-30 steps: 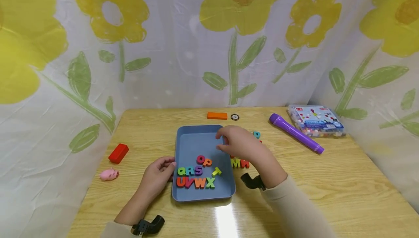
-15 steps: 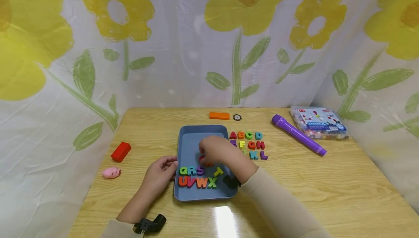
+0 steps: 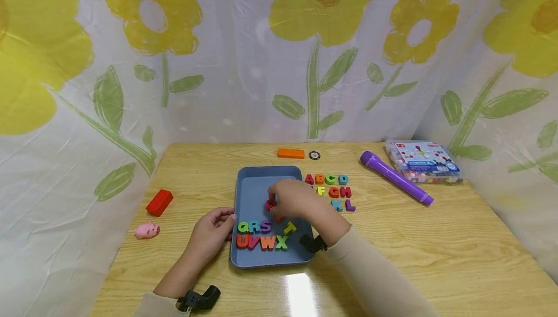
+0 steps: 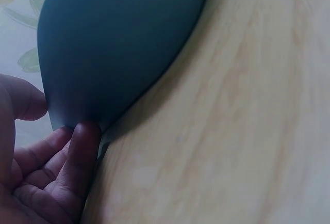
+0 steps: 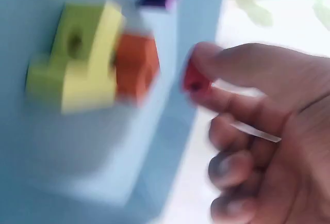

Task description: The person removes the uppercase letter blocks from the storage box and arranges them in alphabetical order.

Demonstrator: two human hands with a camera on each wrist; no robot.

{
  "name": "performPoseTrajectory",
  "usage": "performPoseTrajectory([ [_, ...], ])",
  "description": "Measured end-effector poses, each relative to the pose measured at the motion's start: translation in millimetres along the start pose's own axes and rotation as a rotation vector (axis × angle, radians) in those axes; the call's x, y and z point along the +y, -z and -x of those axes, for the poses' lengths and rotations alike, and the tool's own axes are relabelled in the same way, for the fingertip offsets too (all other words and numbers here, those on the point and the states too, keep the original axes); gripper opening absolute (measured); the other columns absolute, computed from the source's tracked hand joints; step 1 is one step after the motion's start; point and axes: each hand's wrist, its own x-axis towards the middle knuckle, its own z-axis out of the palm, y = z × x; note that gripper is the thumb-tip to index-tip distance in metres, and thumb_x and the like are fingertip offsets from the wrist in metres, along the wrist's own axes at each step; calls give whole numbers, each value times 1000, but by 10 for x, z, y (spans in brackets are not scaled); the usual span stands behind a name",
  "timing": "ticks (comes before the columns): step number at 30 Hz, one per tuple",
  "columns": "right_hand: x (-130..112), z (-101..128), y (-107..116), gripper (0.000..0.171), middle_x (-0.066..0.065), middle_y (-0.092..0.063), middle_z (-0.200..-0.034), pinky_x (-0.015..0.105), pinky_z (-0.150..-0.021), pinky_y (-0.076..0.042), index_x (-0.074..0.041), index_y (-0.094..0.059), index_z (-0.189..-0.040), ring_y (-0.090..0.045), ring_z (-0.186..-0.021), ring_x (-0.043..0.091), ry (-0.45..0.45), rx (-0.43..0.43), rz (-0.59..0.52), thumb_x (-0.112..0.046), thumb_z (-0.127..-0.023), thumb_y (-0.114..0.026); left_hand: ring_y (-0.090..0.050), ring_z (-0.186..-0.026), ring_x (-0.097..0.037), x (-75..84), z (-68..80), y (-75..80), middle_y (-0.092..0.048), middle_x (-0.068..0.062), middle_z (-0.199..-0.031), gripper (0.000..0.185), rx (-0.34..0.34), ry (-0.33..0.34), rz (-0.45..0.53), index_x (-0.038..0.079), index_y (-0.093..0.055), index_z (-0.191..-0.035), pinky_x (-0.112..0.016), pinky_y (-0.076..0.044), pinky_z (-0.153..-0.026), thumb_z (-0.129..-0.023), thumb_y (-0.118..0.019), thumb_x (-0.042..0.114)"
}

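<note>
My right hand [image 3: 294,200] pinches a red letter O [image 5: 197,82] between thumb and index finger, above the blue tray [image 3: 253,172]. Below it in the tray lies an orange letter P [image 5: 136,66], mostly covered by the hand in the head view. A yellow letter T [image 3: 289,228] lies tilted nearby. Toward the front are a row with Q, R and a purple S [image 3: 265,226], and a row U, V, W [image 3: 268,243] and X. My left hand [image 3: 210,233] holds the tray's left side, thumb at the rim and fingers against the outer wall.
Right of the tray, several letters stand in rows on the table, among them a blue D [image 3: 343,179] and a purple L [image 3: 350,205]. Farther right lie a purple microphone [image 3: 396,178] and a box of beads [image 3: 423,162]. A red block [image 3: 159,203] and pink pig [image 3: 147,230] sit left.
My right hand has come from the tray's right edge into the tray, and now lifts the red O away from the P. The left hand stays at the tray.
</note>
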Motion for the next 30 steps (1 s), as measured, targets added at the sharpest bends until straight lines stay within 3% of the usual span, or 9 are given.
performPoseTrajectory([
  [7,418,544,329,20,1,-66,-84,34,-65,-49,-14,-78,-111,-58,-74,19,-50,159,-94,-27,-97,-83,-72,-94,-17,20,-2,13,-73,-17,-120,35,5,5,-22,3,-69,-139,-23,-62,-76,-110,-65,23],
  [13,852,903,257,21,0,-67,-88,36,-70,-50,-12,-78,-113,-58,-78,19,-163,185,-116,-23,-97,-82,-72,-95,-17,12,16,33,-73,-17,-121,36,5,14,-29,3,-69,-139,-22,-62,-77,-110,-64,23],
  [21,1140,1112,72,18,1,-65,-83,35,-68,-48,-10,-78,-111,-55,-74,18,-212,159,-119,-19,-96,-83,-71,-95,-16,11,14,36,-72,-18,-122,37,2,17,-22,2,-68,-140,-22,-62,-77,-111,-64,24],
  [30,1190,1174,-66,16,1,-70,-94,44,-85,-58,-12,-79,-108,-60,-85,21,-276,139,-98,-15,-94,-85,-71,-94,-16,7,-3,-13,-72,-17,-120,36,-6,15,-9,2,-68,-140,-22,-62,-76,-110,-65,23],
])
